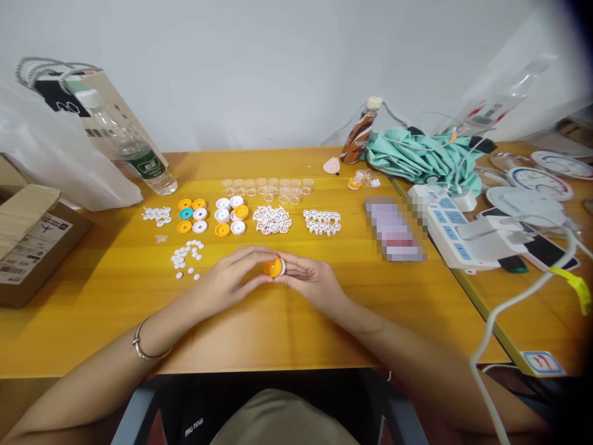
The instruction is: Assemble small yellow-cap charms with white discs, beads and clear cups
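Observation:
Above the near middle of the table, a small round orange-and-white plastic piece [273, 267] is pinched between both hands. My left hand [234, 273] grips its orange side with curled fingers and thumb. On the white-rimmed side, my right hand [319, 281] closes around it, and its fingers partly hide the piece. Beyond the hands lie orange, white and teal round caps [222, 228], a pile of white wheel-like parts [272, 220] and rows of white toothed parts [321, 222]. Clear little cups [262, 185] line up farther back. Small white discs [178, 275] are scattered left of my left hand.
A water bottle [147, 164] and a cardboard box [34, 247] stand at the left. Toward the back right are a brown drink bottle [359, 137] and a folded green umbrella [412, 151]. A blurred phone [391, 228], power strip [447, 225] and cables occupy the right.

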### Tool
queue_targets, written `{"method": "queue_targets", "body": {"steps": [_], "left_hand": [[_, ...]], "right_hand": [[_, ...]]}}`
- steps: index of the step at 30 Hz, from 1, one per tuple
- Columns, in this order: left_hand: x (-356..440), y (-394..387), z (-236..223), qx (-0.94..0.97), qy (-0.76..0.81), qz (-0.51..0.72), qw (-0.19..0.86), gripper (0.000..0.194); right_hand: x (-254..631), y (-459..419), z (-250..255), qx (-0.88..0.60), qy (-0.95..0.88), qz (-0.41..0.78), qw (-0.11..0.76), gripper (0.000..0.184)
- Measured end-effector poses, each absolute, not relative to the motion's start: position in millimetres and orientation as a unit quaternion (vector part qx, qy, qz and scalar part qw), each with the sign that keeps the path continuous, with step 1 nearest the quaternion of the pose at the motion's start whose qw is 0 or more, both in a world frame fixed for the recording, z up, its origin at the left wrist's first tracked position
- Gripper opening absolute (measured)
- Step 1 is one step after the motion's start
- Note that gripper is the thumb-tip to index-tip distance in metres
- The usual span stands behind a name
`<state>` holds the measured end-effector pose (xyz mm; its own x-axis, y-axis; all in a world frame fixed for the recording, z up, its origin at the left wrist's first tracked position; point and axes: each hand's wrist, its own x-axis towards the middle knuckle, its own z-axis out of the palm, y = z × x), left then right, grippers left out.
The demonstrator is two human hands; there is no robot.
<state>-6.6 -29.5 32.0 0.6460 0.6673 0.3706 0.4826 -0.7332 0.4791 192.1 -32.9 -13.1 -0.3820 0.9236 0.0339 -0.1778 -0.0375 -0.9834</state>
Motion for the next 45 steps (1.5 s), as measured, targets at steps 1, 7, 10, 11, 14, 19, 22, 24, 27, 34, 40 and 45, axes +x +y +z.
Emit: {"method": "queue_targets", "body": {"steps": [1,7,10,11,14,19,22,24,27,34,40,45], "left_hand": [[-6,-30,32,0.891,0.325,0.272,0.163,0.030],[-6,-32,32,0.890,0.327,0.278,0.151,0.029],[-5,-32,32,0.887,0.329,0.284,0.157,0.028],[-5,-33,31,0.885,0.329,0.288,0.159,0.027],[-4,-34,31,0.884,0.325,0.295,0.162,0.026],[-5,-34,31,0.888,0.313,0.298,0.160,0.027],[-5,-34,30,0.892,0.304,0.298,0.153,0.028],[-6,-34,30,0.895,0.298,0.296,0.147,0.028],[-6,-34,30,0.902,0.283,0.294,0.141,0.028],[-7,-36,34,0.889,0.305,0.317,0.124,0.032],[-5,-39,38,0.886,0.309,0.323,0.124,0.031],[-4,-40,39,0.890,0.304,0.312,0.136,0.029]], "right_hand": [[192,-33,-13,-0.350,-0.541,0.628,0.437,0.046],[191,-35,-10,-0.367,-0.555,0.604,0.438,0.039],[191,-36,-9,-0.367,-0.569,0.596,0.432,0.039],[191,-36,-9,-0.369,-0.573,0.593,0.430,0.040],[191,-37,-9,-0.373,-0.581,0.582,0.430,0.041],[192,-38,-11,-0.382,-0.610,0.552,0.421,0.041],[193,-37,-11,-0.380,-0.621,0.547,0.413,0.041],[194,-38,-10,-0.383,-0.621,0.551,0.406,0.041],[193,-39,-9,-0.379,-0.610,0.565,0.407,0.042],[189,-41,-10,-0.353,-0.546,0.610,0.453,0.039],[189,-44,-11,-0.376,-0.552,0.580,0.467,0.037],[190,-46,-9,-0.389,-0.577,0.545,0.468,0.036]]}}
